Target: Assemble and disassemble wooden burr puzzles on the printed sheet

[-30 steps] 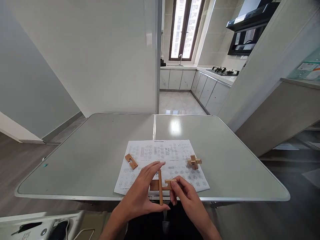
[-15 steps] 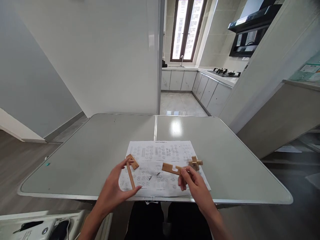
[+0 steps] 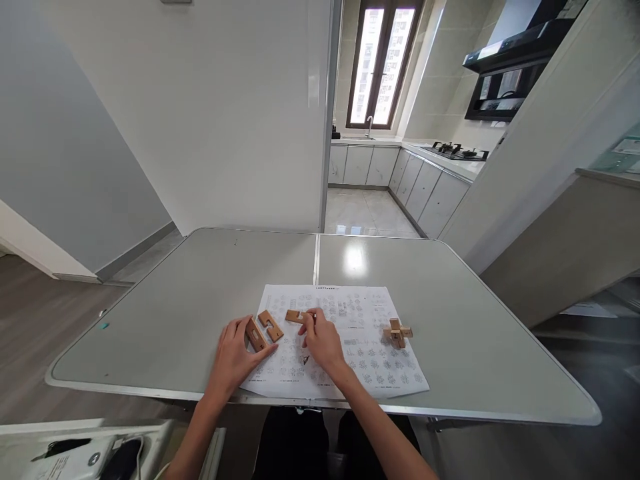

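A printed instruction sheet (image 3: 345,373) lies on the grey folding table (image 3: 450,320). My left hand (image 3: 235,357) rests at the sheet's left edge, fingers closed on a flat notched wooden piece (image 3: 255,335). Just right of it a second notched piece (image 3: 271,325) lies loose on the paper. My right hand (image 3: 323,341) pinches the right end of a third wooden piece (image 3: 296,316), which lies low on the sheet. An assembled wooden cross puzzle (image 3: 397,332) stands alone at the sheet's right side.
The table's near edge runs just below the sheet. A small teal speck (image 3: 103,326) lies near the left edge. A white unit (image 3: 75,453) with black cables stands at lower left. Behind the table are a white wall and an open kitchen doorway (image 3: 370,200).
The two joined pieces have been pulled apart. Both hands moved left and down to the sheet, bringing their pieces beside the loose one. The camera shifted left a little.
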The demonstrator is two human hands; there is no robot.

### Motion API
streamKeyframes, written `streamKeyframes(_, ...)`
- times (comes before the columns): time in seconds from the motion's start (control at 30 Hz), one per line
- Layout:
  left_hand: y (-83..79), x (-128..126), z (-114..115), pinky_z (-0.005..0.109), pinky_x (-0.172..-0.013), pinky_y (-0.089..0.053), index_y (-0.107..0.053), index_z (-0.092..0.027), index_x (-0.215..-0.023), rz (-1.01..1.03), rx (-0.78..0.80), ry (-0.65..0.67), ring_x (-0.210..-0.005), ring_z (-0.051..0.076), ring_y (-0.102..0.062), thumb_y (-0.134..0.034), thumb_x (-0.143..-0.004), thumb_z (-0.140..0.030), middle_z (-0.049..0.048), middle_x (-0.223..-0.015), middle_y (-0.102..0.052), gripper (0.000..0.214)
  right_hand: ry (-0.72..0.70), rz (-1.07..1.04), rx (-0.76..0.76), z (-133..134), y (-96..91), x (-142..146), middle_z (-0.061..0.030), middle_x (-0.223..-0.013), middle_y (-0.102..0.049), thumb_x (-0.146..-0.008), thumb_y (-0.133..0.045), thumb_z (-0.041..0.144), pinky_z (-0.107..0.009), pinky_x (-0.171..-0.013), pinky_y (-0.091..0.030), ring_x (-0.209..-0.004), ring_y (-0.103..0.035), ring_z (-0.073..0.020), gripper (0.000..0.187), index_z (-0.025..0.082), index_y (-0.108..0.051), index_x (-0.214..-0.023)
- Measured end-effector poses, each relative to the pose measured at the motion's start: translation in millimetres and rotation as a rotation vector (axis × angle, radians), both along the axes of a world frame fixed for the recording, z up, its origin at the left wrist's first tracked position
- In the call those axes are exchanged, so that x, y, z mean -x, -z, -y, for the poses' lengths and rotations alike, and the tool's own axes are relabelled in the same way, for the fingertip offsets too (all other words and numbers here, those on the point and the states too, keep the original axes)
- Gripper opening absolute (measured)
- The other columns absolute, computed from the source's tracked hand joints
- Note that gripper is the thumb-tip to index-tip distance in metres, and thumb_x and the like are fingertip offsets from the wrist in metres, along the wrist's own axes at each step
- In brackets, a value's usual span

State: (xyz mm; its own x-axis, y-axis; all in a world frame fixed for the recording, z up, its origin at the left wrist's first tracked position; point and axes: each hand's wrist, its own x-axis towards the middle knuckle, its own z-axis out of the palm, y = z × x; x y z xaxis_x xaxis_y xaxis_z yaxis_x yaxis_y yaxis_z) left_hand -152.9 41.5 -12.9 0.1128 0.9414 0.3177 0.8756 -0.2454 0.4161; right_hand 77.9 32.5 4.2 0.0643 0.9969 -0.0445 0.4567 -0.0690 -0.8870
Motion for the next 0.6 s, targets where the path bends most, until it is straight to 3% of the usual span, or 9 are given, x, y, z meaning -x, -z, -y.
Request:
streamKeyframes(0.2, 11.8, -1, -8, 0.053, -0.106, -0.045, -0.061, -0.018, -0.13, -0.022, -0.05, -0.043, -0.118, 0.038, -0.054, -0.072, -0.071, -0.074, 0.0147, -0.121, -0.057, 0.083, -0.016, 0.149, 0.021, -20, 5.5, 22, -0.0085, -0.096, -0.078, -0.105, -0.039, 0.03, -0.032, -0.071, -0.047, -0.09, -0.073, -0.0274, 0.021, 0.021, -0.057, -0.112)
streamKeyframes(0.33, 12.0, -2, -7, 0.054, -0.104, -0.046, -0.063, -0.019, -0.131, -0.042, -0.043, -0.06, -0.117, 0.038, -0.054, -0.07, -0.072, -0.075, 0.0144, -0.121, -0.055, 0.081, -0.045, 0.188, -0.013, -20, 5.4, 26, -0.0139, -0.101, -0.077, -0.102, -0.047, 0.029, -0.036, -0.072, -0.048, -0.092, -0.072, -0.0309, 0.019, 0.019, -0.061, -0.111)
streamKeyframes(0.47, 11.5, -2, -7, 0.056, -0.106, -0.044, -0.059, -0.02, -0.137, -0.047, -0.033, -0.055, -0.12, 0.039, -0.052, -0.07, -0.074, -0.074, 0.0151, -0.125, -0.053, 0.083, -0.072, 0.121, -0.094, -10, -2.1, 14, -0.0082, -0.094, -0.076, -0.097, -0.054, 0.026, -0.033, -0.071, -0.05, -0.082, -0.072, -0.0252, 0.015, 0.021, -0.065, -0.106)
streamKeyframes(0.6, 8.2, -1, -6, 0.058, -0.109, -0.042, -0.052, -0.022, -0.143, -0.009, -0.001, -0.06, -0.129, 0.04, -0.046, -0.07, -0.074, -0.071, 0.0162, -0.137, -0.045, 0.087, -0.067, -0.006, -0.188, 20, -9.9, -22, -0.002, -0.087, -0.074, -0.102, -0.044, 0.032, -0.026, -0.063, -0.052, -0.066, -0.067, -0.0157, 0.023, 0.023, -0.065, -0.108)
